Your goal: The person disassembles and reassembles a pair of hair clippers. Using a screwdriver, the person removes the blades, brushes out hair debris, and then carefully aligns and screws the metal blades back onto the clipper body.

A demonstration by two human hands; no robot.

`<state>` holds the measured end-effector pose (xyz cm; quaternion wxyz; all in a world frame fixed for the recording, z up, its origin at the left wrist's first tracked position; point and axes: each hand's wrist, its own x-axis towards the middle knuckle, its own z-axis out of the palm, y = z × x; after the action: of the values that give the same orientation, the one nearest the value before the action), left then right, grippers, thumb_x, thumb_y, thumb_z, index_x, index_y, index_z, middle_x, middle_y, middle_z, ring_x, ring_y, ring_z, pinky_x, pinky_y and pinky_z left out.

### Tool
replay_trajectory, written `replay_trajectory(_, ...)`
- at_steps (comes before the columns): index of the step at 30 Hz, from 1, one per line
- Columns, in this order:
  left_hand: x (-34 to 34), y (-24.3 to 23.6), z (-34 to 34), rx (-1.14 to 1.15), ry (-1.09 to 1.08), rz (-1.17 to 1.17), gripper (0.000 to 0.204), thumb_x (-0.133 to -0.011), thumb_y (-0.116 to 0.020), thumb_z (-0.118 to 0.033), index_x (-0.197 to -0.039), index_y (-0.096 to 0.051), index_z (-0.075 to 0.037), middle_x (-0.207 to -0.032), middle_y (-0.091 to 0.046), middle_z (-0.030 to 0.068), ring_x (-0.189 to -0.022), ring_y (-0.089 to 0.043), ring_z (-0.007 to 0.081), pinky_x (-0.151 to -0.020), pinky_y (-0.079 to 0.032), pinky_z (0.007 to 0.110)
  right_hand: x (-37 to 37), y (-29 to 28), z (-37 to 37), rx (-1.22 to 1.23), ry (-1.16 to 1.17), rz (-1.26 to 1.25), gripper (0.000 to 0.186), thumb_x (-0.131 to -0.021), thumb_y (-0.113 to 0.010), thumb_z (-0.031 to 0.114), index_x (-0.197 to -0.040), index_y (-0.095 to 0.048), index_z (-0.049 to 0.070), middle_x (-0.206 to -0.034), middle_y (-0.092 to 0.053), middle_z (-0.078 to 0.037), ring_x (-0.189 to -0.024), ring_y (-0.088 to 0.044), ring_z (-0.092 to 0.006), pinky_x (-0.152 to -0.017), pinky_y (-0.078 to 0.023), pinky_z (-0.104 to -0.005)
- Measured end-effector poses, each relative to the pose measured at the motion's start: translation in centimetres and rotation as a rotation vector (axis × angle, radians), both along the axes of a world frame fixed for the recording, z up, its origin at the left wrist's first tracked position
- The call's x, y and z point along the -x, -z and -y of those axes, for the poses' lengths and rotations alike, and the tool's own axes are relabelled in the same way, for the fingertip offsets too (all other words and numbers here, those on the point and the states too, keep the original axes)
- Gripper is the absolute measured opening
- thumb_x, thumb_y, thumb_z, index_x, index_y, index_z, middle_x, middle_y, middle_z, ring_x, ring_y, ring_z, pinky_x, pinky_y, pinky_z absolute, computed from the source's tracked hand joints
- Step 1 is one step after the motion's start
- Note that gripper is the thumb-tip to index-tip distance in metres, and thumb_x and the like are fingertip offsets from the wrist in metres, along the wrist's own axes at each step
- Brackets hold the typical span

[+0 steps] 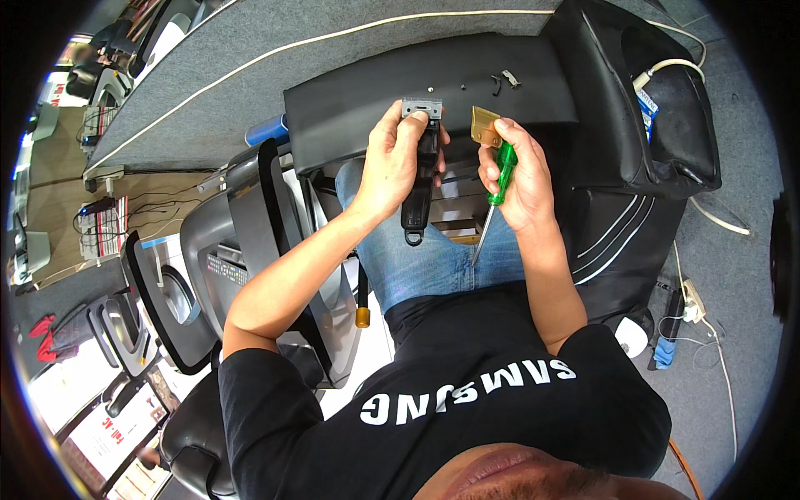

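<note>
My left hand (392,162) is closed round a black hair clipper (417,208), whose silver blade plate (421,107) is at the top, with my thumb just below it. To its right, my right hand (525,187) grips a green-handled screwdriver (505,175), its metal shaft pointing down over my jeans, and also pinches a gold-coloured blade plate (483,125) at the top. On the black padded surface (350,117) beyond my hands lie several small loose parts (510,77), dark and silver.
A black chair (633,167) with a white cable is at the right, and a power strip (692,304) lies on the floor below it. Grey and black machinery (200,267) with a remote stands at my left, near a shelf (100,150) with wires. A blue cylinder (265,131) is at the padded surface's left end.
</note>
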<state>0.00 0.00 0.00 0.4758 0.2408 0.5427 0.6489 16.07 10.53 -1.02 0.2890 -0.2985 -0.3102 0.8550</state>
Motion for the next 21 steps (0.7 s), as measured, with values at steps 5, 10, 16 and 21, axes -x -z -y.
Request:
replay_trajectory(5, 0.16, -0.09, 0.16, 0.005, -0.001, 0.002, 0.037, -0.109, -0.043, -0.028, -0.125, -0.058, 0.001, -0.093, -0.066, 0.0123, -0.064, -0.064, 0.0166, -0.050, -0.057, 0.031, 0.18, -0.07, 0.19, 0.004, 0.006, 0.001, 0.018, -0.100, -0.067, 0.022, -0.103, -0.062, 0.005, -0.078, -0.062, -0.005, -0.053, -0.057, -0.0101, -0.043, -0.042, -0.0229)
replay_trajectory(10, 0.07, -0.05, 0.02, 0.002, -0.005, 0.006, 0.037, -0.109, -0.042, -0.028, -0.125, -0.058, 0.001, -0.093, -0.066, 0.0123, -0.063, -0.064, 0.0168, -0.050, -0.056, 0.031, 0.08, 0.04, -0.07, 0.005, 0.005, 0.003, 0.019, -0.099, -0.067, 0.023, -0.104, -0.061, 0.005, -0.077, -0.061, -0.005, -0.052, -0.057, -0.0103, -0.043, -0.042, -0.0229)
replay_trajectory(16, 0.03, -0.10, -0.12, -0.014, -0.018, 0.040, 0.028, -0.108, -0.045, -0.025, -0.119, -0.057, -0.002, -0.088, -0.067, 0.0092, -0.060, -0.063, 0.0142, -0.048, -0.054, 0.030, 0.03, -0.25, -0.09, 0.008, 0.006, 0.020, 0.019, -0.099, -0.067, 0.023, -0.104, -0.061, 0.005, -0.078, -0.061, -0.005, -0.052, -0.057, -0.0105, -0.042, -0.042, -0.0232)
replay_trajectory(21, -0.13, -0.36, -0.10, 0.002, -0.026, 0.043, 0.029, -0.108, -0.045, -0.026, -0.119, -0.057, -0.002, -0.088, -0.067, 0.0092, -0.060, -0.063, 0.0141, -0.049, -0.054, 0.030, -0.09, 0.02, -0.10, 0.004, 0.007, 0.030, 0.019, -0.100, -0.066, 0.023, -0.103, -0.061, 0.006, -0.078, -0.061, -0.005, -0.052, -0.057, -0.0103, -0.042, -0.042, -0.0234)
